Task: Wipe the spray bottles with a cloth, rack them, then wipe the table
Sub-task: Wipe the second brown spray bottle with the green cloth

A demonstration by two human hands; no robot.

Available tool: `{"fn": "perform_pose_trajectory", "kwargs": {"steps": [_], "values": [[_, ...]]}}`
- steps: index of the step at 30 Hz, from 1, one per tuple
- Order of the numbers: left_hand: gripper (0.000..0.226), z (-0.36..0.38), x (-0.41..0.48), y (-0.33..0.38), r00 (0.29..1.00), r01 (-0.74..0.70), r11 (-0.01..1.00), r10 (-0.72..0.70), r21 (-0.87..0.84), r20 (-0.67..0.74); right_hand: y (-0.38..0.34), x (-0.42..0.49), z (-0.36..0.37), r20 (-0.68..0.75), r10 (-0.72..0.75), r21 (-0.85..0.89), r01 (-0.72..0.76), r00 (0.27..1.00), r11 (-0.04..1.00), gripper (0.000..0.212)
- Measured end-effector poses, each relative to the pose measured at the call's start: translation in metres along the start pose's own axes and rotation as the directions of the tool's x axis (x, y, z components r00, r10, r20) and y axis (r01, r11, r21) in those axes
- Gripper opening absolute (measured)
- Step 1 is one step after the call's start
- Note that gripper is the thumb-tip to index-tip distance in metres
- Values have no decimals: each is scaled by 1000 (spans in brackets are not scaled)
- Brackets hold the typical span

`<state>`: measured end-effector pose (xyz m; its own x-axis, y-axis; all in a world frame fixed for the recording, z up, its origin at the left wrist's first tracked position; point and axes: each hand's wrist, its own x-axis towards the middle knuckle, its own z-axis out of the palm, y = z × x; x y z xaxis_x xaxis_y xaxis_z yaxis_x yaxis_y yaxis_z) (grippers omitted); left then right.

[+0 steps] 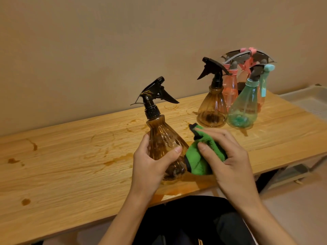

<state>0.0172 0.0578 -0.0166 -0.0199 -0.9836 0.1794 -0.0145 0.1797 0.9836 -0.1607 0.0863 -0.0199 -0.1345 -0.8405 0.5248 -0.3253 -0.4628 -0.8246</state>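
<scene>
My left hand (pixel 150 165) grips an amber ribbed spray bottle (pixel 162 137) with a black trigger head, held just above the wooden table (pixel 70 165). My right hand (pixel 228 156) holds a bunched green cloth (pixel 196 156) against the bottle's right side. Behind, a second amber bottle (pixel 212 106) stands on the table. A teal bottle (pixel 244 108) and pink bottles (pixel 230 89) stand to its right at the back.
Brown liquid stains and rings (pixel 113 160) mark the tabletop, with drops at the far left (pixel 26 201). A beige wall runs behind the table. A white tray-like surface (pixel 307 99) lies beyond the table's right end. My dark-clothed lap sits below the front edge.
</scene>
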Motion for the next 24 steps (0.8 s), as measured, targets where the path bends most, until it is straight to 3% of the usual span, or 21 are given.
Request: {"fn": "perform_pose_trajectory", "kwargs": {"steps": [3,5,9,13,15,19,24], "values": [[44,-8,-6,-5,999,-21,998,23,-60,26,1,-10,31,117,-50,-71,59,992,996,40],[42,-13,-10,-6,999,-18,995,21,-101,29,0,-17,49,145,-21,-22,25,989,999,42],[39,-21,-15,-9,999,-30,995,29,-93,-14,-6,-25,69,45,9,70,-12,999,997,40],[49,-32,-19,-14,997,-77,993,78,-84,6,-12,-23,78,-10,33,129,-31,999,991,37],[58,-33,-23,-14,994,-104,991,101,-80,-33,-17,-21,81,-19,47,169,-43,999,985,35],[52,-29,-27,-16,986,-131,984,116,-123,-123,-22,-17,88,-38,111,244,-98,993,965,33],[61,-34,-23,-9,989,-147,988,145,-41,-33,-21,-11,91,26,254,354,-247,967,902,39]]}}
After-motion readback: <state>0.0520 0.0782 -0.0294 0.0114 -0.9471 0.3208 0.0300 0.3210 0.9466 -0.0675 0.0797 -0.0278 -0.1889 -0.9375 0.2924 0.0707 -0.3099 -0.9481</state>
